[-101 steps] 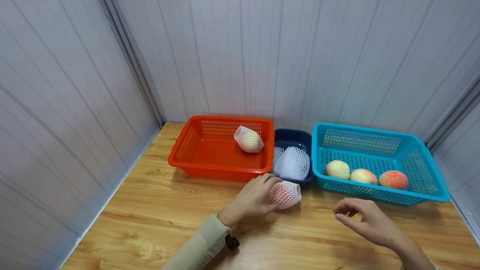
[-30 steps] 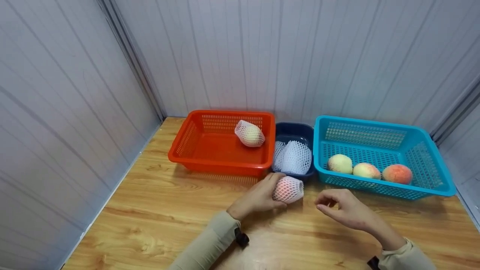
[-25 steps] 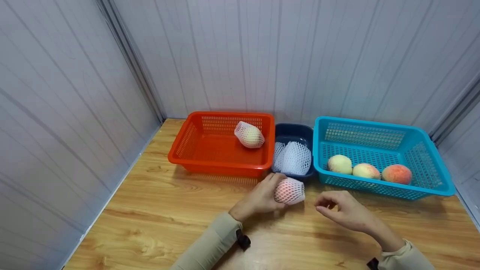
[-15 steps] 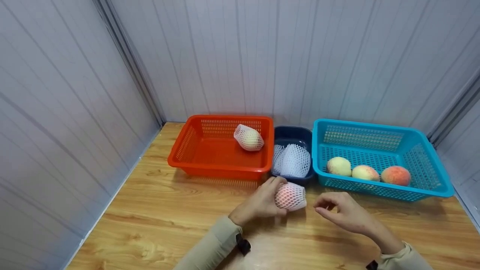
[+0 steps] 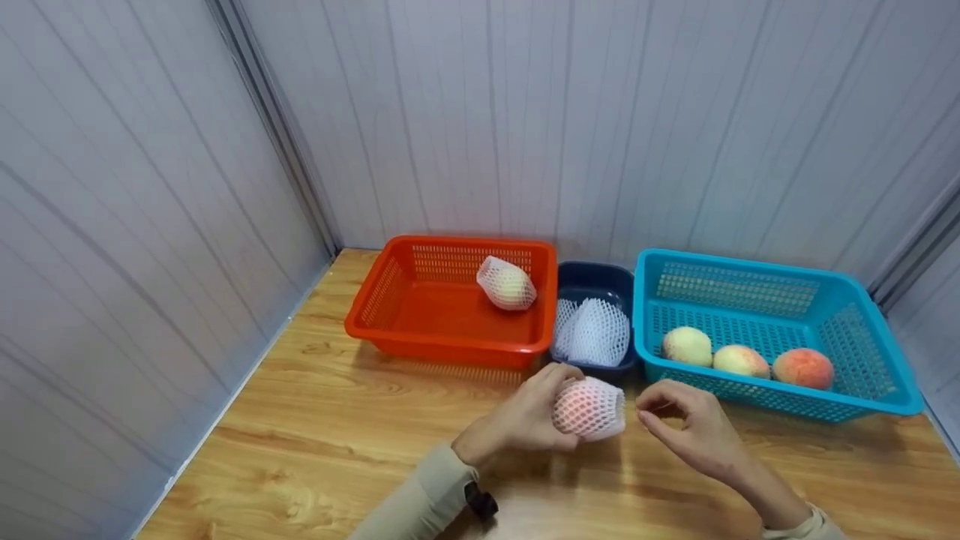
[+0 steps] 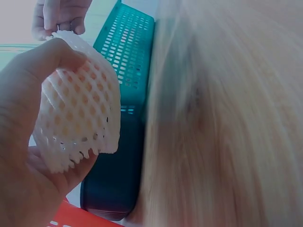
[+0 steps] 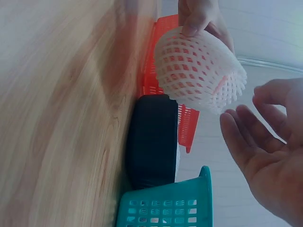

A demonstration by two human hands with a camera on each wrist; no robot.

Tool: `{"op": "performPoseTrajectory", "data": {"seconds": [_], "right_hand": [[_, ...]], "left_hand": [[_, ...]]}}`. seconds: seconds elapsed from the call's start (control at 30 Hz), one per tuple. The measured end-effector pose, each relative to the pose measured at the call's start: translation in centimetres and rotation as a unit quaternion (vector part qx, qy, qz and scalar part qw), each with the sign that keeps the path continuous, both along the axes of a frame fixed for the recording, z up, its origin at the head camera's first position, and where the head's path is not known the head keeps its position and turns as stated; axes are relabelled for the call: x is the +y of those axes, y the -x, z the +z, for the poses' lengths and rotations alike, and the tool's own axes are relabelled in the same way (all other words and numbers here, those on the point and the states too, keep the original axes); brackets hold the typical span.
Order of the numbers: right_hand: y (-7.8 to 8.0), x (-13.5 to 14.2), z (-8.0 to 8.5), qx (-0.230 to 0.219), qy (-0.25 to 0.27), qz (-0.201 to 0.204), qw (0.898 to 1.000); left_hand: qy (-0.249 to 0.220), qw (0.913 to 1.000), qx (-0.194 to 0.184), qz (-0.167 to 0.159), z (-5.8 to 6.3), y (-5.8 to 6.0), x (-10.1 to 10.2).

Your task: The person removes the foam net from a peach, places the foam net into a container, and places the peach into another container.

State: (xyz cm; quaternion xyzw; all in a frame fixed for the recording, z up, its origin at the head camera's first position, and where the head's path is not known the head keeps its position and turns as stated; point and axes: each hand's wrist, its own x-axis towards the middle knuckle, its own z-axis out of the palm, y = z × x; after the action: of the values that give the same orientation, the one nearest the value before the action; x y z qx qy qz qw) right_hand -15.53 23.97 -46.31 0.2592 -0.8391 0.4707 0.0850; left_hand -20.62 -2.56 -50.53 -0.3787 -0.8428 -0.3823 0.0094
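My left hand (image 5: 529,416) grips a peach (image 5: 589,409) wrapped in a white foam net. In the left wrist view its thumb lies over the netted peach (image 6: 75,104), with fingers behind and below. The net's open end faces my right hand (image 5: 697,431), whose fingers are loosely bent with nothing between them. In the right wrist view the right fingertips (image 7: 229,120) sit right by the net's frayed edge, with thumb and fingers apart. A second netted peach (image 5: 510,289) lies in the red basket (image 5: 442,349).
Behind the hands, a dark blue bin (image 5: 596,274) holds white foam nets (image 5: 596,334). The teal basket (image 5: 757,262) on the right holds several bare peaches, including a redder peach (image 5: 804,369). Baskets stand along the grey panel wall (image 5: 487,112) on a wooden table (image 5: 300,450).
My right hand has come left, close to the netted peach. The left hand has brought the peach slightly right and nearer me, its net's open end now by the right fingertips.
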Motion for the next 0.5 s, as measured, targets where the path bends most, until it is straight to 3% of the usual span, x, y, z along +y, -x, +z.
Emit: {"op": "performPoseTrajectory", "data": {"seconds": [0.27, 0.5], "right_hand": [[-0.5, -0.6, -0.1, 0.042, 0.017, 0.005, 0.999], [-0.6, -1.3, 0.5, 0.029, 0.021, 0.020, 0.999]], "left_hand": [[-0.038, 0.9983, 0.021, -0.039, -0.3, -0.3, -0.4], [-0.052, 0.9963, 0.031, -0.062, 0.1, -0.2, -0.5]]}}
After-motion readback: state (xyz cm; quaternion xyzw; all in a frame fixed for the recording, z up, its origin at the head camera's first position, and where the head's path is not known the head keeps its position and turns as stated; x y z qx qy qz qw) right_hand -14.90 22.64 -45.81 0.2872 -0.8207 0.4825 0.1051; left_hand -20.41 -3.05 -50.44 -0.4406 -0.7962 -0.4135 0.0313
